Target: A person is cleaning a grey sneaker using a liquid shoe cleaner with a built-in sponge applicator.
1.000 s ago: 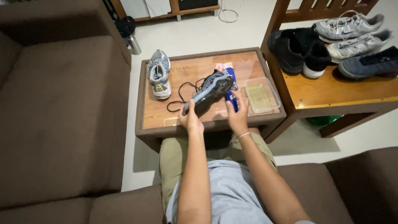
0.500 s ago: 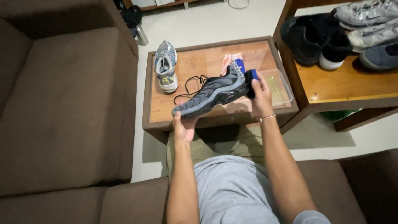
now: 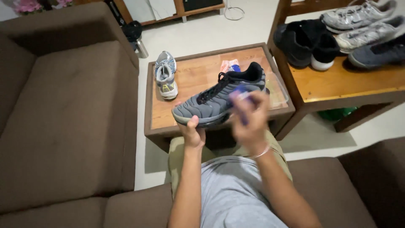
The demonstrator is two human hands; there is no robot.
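Living room setup here: brown sofa (image 3: 63,126) wrapping around a small wooden coffee table (image 3: 194,78), with a lone grey-and-white sneaker (image 3: 165,75) sitting on it. The left hand (image 3: 192,131) grips the toe end of a dark grey sneaker (image 3: 221,98) from underneath, held above the table's near edge. The right hand (image 3: 249,116) is blurred, closed around something small and blue (image 3: 241,93) against the shoe's side. More shoes (image 3: 337,33) sit on a side table (image 3: 350,82).

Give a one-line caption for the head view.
Left hand holds a grey sneaker by its toe; blurred right hand holds a small blue object against it.
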